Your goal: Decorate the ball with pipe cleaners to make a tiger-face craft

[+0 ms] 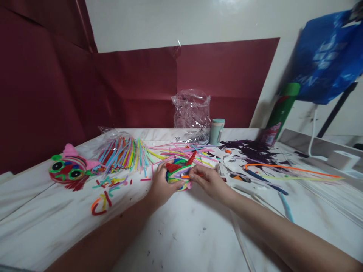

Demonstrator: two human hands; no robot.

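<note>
My left hand [161, 181] is wrapped round a rounded craft piece [177, 175] made of colourful fuzzy pipe cleaners, with red points standing up at its top. The fingers of my right hand [205, 179] pinch at the piece's right side. A short orange pipe cleaner [185, 176] shows at those fingertips; its far end is hidden. Both hands are just above the table, near its middle. At the left lies a similar fuzzy animal head [66, 170] with large black eyes, pink ears and a red tuft.
Bundled pipe cleaners [121, 153] lie behind my left hand, with cut scraps [113, 185] before them. A white glue gun [241, 183], purple strips [252, 149] and a long orange pipe cleaner [295, 170] are at the right. A green tumbler [217, 132] stands behind.
</note>
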